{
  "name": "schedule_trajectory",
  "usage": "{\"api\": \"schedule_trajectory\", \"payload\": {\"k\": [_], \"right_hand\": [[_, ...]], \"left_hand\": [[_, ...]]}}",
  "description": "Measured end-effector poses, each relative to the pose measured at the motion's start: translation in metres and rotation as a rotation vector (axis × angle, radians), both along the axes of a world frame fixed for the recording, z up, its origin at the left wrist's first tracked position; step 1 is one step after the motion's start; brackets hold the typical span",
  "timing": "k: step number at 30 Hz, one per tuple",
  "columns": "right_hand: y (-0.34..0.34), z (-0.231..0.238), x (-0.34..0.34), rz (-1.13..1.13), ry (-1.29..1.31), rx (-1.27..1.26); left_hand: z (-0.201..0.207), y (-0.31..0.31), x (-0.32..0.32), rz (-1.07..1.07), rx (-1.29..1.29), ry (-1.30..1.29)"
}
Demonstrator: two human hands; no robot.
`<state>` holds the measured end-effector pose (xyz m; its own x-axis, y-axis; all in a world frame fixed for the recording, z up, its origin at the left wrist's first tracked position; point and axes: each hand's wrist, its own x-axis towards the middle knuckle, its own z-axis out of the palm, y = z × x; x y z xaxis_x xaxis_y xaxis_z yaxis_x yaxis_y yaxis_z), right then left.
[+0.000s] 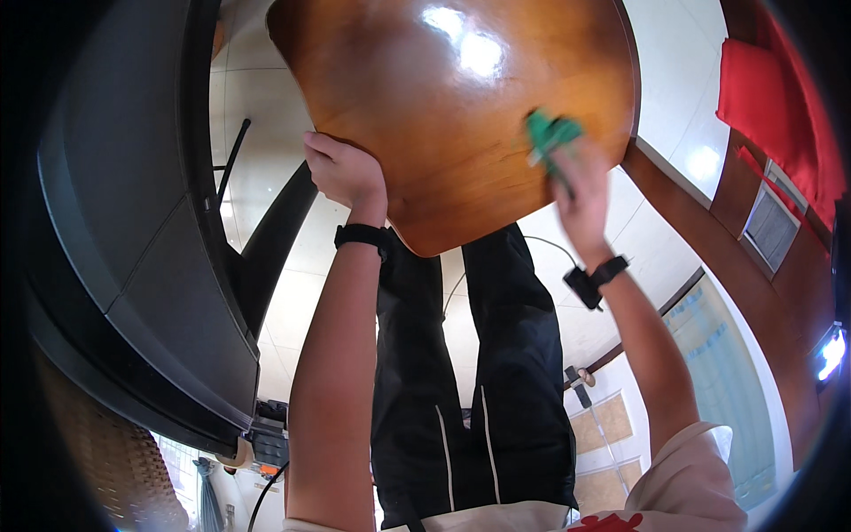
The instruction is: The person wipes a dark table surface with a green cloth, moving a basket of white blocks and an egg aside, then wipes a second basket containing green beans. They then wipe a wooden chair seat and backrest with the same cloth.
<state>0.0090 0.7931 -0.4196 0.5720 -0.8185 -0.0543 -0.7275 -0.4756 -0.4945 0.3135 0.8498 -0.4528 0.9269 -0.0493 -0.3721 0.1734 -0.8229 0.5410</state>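
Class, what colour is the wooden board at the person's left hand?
The wooden board is glossy orange-brown, best seen in the head view.

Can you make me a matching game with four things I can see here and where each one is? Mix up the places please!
Things:
1. shiny brown wooden board
2. blurry green cloth-like bundle
3. bright red fabric
4. black trousers with pale stripes

Places:
A. near the picture's right rim
B. in the right hand
C. lower middle of the picture
D. held at its edge by the left hand

Pairs: 1-D, 2-B, 3-A, 4-C
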Motion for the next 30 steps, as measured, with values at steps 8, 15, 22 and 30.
{"api": "schedule_trajectory", "payload": {"k": [8,15,22,30], "right_hand": [[-0.026,-0.027,0.073,-0.275,-0.036,-0.227],[0.057,0.001,0.032,0.32,-0.079,0.007],[-0.03,-0.031,0.013,-0.622,-0.076,-0.25],[0.095,0.005,0.024,-0.193,-0.04,0.059]], "left_hand": [[-0.002,0.002,-0.002,-0.01,0.006,-0.023],[-0.002,0.001,-0.003,0.001,0.006,-0.003],[0.0,0.0,-0.003,-0.015,0.009,0.007],[0.004,-0.001,-0.006,-0.007,0.023,0.02]]}}
